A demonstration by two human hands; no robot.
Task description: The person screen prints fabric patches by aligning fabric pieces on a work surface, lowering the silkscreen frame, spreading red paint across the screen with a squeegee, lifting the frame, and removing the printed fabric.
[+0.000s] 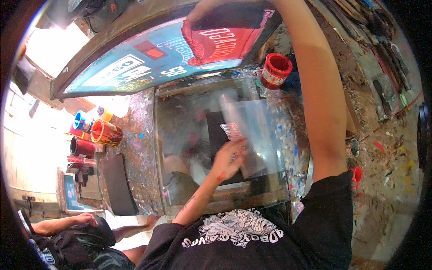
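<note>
My right arm reaches up along the right side. At the top edge, my right hand (201, 12) is closed on a dark, wide squeegee (236, 20), partly cut off by the picture edge. The squeegee lies against red ink on a raised, tilted printing screen (108, 67) with a blue and white stencil. My left hand (230, 157) is low over a glass-topped board (180, 108), at a black fabric piece (216, 135) with a white and red print. A pale strip (231, 112) beside its fingers is smeared by motion; whether the hand grips anything is unclear.
A red ink tub (275, 72) stands right of the glass. Several ink containers (106, 132) sit at the left, behind a dark curved pad (118, 184). Another person (76, 238) sits at lower left. Paint-stained tabletop (382, 175) extends right, with tools along its far edge.
</note>
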